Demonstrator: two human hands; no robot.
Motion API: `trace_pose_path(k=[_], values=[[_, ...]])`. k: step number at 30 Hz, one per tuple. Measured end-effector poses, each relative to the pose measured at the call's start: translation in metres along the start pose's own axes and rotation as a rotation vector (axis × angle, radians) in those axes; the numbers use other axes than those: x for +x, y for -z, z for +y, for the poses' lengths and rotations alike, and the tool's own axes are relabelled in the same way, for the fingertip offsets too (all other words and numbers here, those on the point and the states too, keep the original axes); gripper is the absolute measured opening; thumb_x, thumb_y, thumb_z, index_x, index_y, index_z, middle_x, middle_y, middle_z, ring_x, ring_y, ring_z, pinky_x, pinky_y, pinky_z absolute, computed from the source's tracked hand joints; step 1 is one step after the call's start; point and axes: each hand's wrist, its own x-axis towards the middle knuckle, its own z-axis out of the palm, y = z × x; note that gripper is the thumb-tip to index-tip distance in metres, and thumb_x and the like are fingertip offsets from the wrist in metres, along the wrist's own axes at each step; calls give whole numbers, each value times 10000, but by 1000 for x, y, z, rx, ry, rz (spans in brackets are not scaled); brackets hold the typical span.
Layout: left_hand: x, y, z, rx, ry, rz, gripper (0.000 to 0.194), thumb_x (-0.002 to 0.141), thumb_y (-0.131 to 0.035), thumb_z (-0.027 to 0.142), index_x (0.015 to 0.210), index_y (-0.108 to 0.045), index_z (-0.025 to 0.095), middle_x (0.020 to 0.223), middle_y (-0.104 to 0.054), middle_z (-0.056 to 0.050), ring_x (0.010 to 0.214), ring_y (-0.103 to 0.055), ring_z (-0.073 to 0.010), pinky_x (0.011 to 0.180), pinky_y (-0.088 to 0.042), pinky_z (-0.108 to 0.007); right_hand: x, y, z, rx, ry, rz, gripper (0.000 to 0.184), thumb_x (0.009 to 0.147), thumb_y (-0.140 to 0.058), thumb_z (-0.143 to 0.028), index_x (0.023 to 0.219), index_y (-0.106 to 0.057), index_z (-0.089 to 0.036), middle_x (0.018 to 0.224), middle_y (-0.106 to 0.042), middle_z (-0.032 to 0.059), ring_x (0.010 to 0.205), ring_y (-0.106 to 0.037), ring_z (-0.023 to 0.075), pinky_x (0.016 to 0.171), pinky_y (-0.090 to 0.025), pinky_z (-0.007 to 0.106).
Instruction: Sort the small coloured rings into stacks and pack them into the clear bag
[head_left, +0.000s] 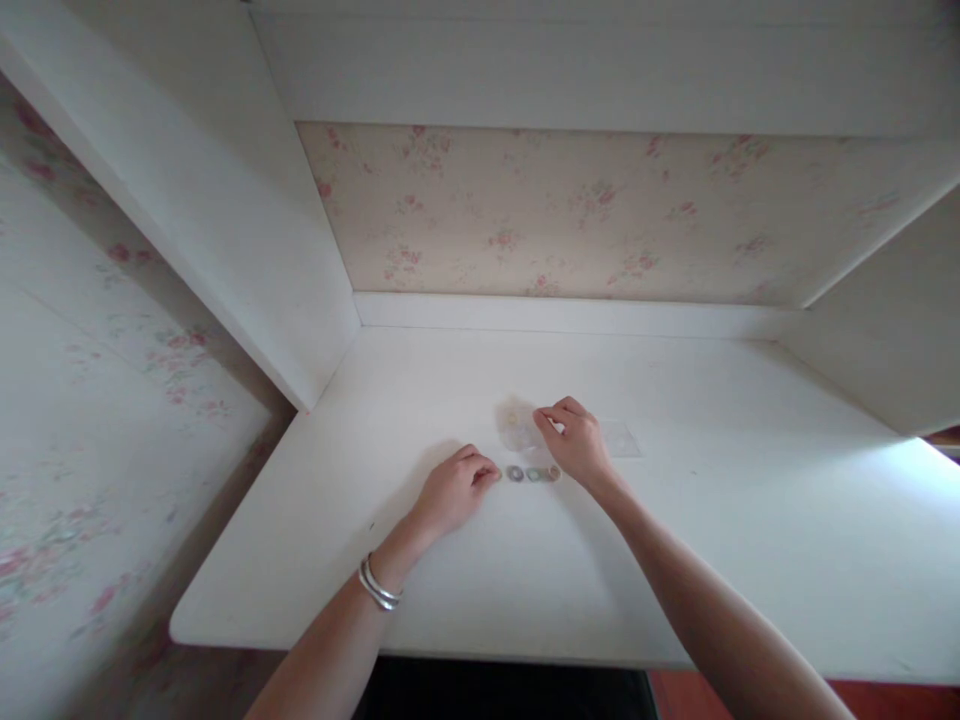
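Note:
Three small rings lie in a row on the white desk: a grey ring (515, 473), a paler ring (533, 475) and a brownish ring (554, 472). At the row's left end my left hand (459, 488) rests on the desk, its fingers pressed together. A tiny thing shows at its fingertips, too small to name. Behind the row lies a flat, clear plastic piece (621, 440), perhaps a bag, with a small yellowish spot near its left end. My right hand (574, 440) is above it in a pinch; what the pinch holds, if anything, I cannot make out.
The white desk (465, 590) has a low back ledge (570, 312) and side panels at left (247, 200) and right (892, 310). A shelf (600, 70) spans overhead. Flowered wallpaper (555, 210) covers the wall. A dark seat edge (510, 690) shows below the desk's front edge.

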Motion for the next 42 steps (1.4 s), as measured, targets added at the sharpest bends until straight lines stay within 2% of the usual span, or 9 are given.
trace_pose_path(k=[3, 7, 12, 16, 21, 27, 30, 35, 42], values=[[4, 2, -2, -89, 35, 24, 205, 857, -510, 307, 818, -672, 189, 821, -594, -19, 721, -558, -126, 682, -428, -241, -22, 3, -7, 18, 55, -10, 246, 895, -484, -329, 844, -704, -231, 780, -588, 4, 662, -527, 106, 691, -344, 260], [9, 6, -3, -153, 87, 92, 261, 863, -494, 369, 845, -658, 167, 804, -593, -28, 726, -549, -135, 683, -431, -246, -49, 3, -25, -38, 207, -97, 251, 914, -459, -295, 839, -687, -221, 787, -582, 23, 732, -520, 128, 735, -302, 291], [15, 7, -1, -166, 144, 209, 298, 852, -501, 421, 890, -640, 160, 835, -599, -37, 719, -546, -139, 687, -438, -253, -59, 6, -39, -110, 359, -195, 219, 916, -449, -278, 912, -665, -238, 801, -575, 26, 767, -489, 147, 729, -257, 317], [31, 5, 9, -125, 110, 228, 270, 845, -513, 396, 882, -654, 169, 845, -592, -31, 685, -532, -127, 667, -440, -248, -61, 6, -39, -142, 397, -236, 198, 901, -470, -281, 976, -652, -257, 826, -568, 29, 773, -467, 155, 723, -241, 325], [69, -2, 16, -64, 43, 231, 240, 837, -522, 353, 864, -675, 170, 834, -605, -35, 717, -547, -135, 700, -452, -258, -63, 3, -37, -156, 415, -237, 203, 890, -481, -258, 1012, -643, -256, 819, -559, 34, 769, -450, 160, 705, -232, 332], [99, -12, 9, -66, 50, 213, 249, 838, -515, 331, 861, -697, 162, 843, -633, -51, 746, -585, -148, 728, -461, -273, -63, -1, -35, -161, 411, -236, 173, 892, -475, -243, 902, -647, -226, 803, -555, 34, 756, -441, 158, 698, -232, 336], [93, -10, 7, -101, 93, 255, 273, 850, -495, 352, 881, -688, 163, 855, -654, -53, 744, -588, -153, 709, -459, -273, -63, -2, -35, -162, 407, -253, 168, 891, -473, -233, 851, -635, -212, 811, -556, 36, 765, -445, 159, 703, -238, 334], [61, -1, 4, -167, 179, 285, 307, 853, -488, 412, 925, -662, 169, 907, -668, -50, 784, -589, -160, 725, -452, -273, -64, -2, -35, -153, 412, -279, 138, 879, -485, -199, 828, -613, -190, 833, -565, 41, 776, -456, 161, 714, -248, 332], [21, 5, 8, -124, 83, 106, 322, 868, -465, 426, 907, -666, 178, 830, -616, -38, 717, -554, -142, 673, -442, -258, -62, 0, -29, 56, 258, -149, 196, 925, -441, -235, 883, -629, -204, 838, -574, 32, 802, -505, 144, 743, -278, 307]])
